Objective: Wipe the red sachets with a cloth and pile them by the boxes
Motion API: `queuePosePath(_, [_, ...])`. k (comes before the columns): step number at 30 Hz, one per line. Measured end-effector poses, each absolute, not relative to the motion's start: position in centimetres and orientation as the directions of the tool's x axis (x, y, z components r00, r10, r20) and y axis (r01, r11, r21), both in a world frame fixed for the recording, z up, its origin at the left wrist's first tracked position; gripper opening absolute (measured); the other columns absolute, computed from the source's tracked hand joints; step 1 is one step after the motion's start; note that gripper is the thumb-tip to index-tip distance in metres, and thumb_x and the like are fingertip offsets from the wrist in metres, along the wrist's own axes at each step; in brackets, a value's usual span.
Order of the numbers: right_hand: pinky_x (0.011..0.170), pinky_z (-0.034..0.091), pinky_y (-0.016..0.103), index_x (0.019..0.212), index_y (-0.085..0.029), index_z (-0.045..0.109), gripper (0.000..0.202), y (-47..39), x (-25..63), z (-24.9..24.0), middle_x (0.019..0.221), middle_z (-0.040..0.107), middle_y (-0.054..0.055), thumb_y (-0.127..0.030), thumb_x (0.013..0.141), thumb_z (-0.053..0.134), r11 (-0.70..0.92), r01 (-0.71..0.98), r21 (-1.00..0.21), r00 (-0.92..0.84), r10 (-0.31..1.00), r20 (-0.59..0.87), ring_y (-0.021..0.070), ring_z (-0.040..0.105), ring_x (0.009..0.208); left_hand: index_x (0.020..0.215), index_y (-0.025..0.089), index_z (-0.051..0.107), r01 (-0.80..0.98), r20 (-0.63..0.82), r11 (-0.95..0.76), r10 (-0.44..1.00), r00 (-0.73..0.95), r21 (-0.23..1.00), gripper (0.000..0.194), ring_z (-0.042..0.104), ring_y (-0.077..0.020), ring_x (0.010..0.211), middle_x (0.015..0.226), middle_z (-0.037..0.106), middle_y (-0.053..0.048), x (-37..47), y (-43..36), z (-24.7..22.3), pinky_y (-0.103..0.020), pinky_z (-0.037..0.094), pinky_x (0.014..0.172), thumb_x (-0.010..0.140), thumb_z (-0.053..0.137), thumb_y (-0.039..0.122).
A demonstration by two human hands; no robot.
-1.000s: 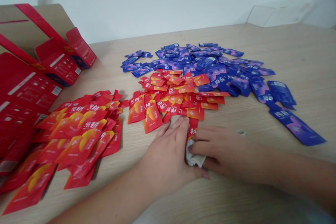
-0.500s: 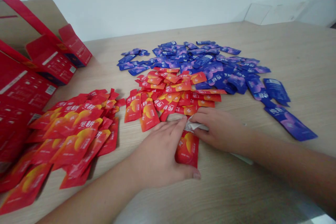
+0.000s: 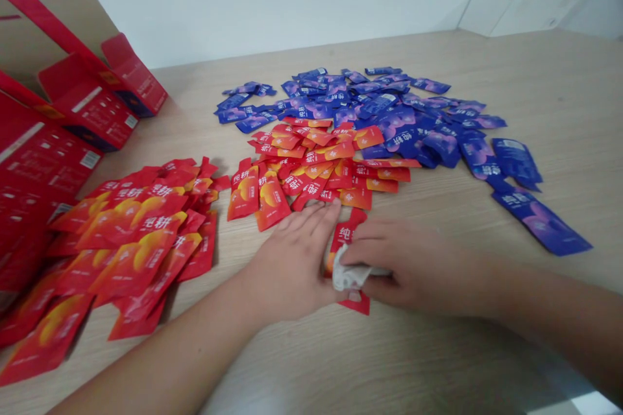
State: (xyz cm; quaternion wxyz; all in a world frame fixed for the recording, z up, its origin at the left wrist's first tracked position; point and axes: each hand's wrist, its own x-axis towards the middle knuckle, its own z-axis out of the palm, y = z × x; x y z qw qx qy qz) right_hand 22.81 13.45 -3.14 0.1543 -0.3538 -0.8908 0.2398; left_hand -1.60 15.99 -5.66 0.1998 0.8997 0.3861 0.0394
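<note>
A red sachet [image 3: 344, 231] with orange fruit print lies flat on the wooden table in front of me. My left hand [image 3: 292, 266] is spread open beside it, fingers stretched forward and the thumb on the sachet's lower part. In my right hand [image 3: 389, 259] a crumpled white tissue [image 3: 351, 274] is pinched and pressed onto the sachet's middle. The tissue and fingers hide much of its print. Just beyond my left fingertips lies a pile of red sachets [image 3: 311, 165].
A second heap of red sachets [image 3: 131, 233] lies to the left, next to red cartons [image 3: 39, 168] with some flaps open. Many purple-blue sachets [image 3: 394, 123] spread across the back, a few trailing right [image 3: 542, 220]. A white wall stands behind the table [image 3: 559, 97].
My right hand has drawn the tissue toward me, from the sachet's upper end to its lower half. My left hand stays beside the sachet. The view has shifted slightly.
</note>
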Motion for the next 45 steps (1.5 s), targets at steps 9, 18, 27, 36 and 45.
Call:
queuePosePath(9, [0.103,0.056,0.047,0.119,-0.023,0.079,0.025,16.0,22.8,-5.4,0.119,0.078,0.01,-0.02,0.096,0.07,0.572,0.713,-0.406,-0.573,0.809,0.132,0.0296,0.072,0.111,0.178,0.019,0.022,0.691,-0.101,-0.619,0.713,0.694,0.375,0.139,0.028,-0.0461,0.168,0.18,0.03,-0.023,-1.6,15.8,-5.4,-0.064,0.029,0.134,0.074,0.086,0.085])
queuePosePath(18, [0.093,0.058,0.046,0.124,-0.018,0.072,0.025,16.6,24.0,-5.3,0.118,0.076,0.014,-0.022,0.102,0.061,0.541,0.813,-0.216,-0.524,0.841,0.135,0.0324,0.072,0.111,0.178,0.013,0.015,0.635,-0.056,-0.667,0.671,0.739,0.389,0.13,0.023,-0.0446,0.17,0.182,0.023,-0.024,-1.7,15.4,-5.6,-0.066,0.025,0.137,0.085,0.081,0.078])
queuePosePath(27, [0.088,0.057,0.044,0.123,-0.019,0.072,0.023,15.9,25.4,-4.5,0.115,0.077,0.012,-0.026,0.102,0.065,0.543,0.782,-0.305,-0.458,0.833,0.309,0.0306,0.074,0.104,0.176,0.009,0.008,0.545,-0.019,-0.703,0.605,0.796,0.457,0.153,0.03,-0.0469,0.167,0.18,0.023,-0.032,-1.6,15.3,-5.7,-0.068,0.019,0.138,0.07,0.089,0.082])
queuePosePath(36, [0.092,0.057,0.037,0.109,-0.027,0.079,0.022,12.5,23.1,-2.5,0.116,0.08,0.002,-0.013,0.093,0.075,0.535,0.539,-0.651,-0.759,0.643,-0.1,0.0239,0.074,0.106,0.175,0.013,0.011,0.567,-0.055,-0.668,0.623,0.781,0.482,0.15,0.048,-0.0375,0.16,0.172,0.046,-0.026,-1.2,15.3,-4.7,-0.061,0.019,0.139,0.068,0.096,0.073])
queuePosePath(45, [0.095,0.057,0.044,0.123,-0.024,0.078,0.026,15.7,24.5,-4.1,0.116,0.079,0.009,-0.022,0.1,0.066,0.524,0.738,-0.425,-0.577,0.817,0.005,0.029,0.074,0.11,0.173,0.003,0.021,0.583,-0.046,-0.706,0.62,0.783,0.402,0.141,0.043,-0.0398,0.163,0.175,0.038,-0.03,-1.1,14.8,-4.6,-0.06,0.02,0.14,0.075,0.09,0.077])
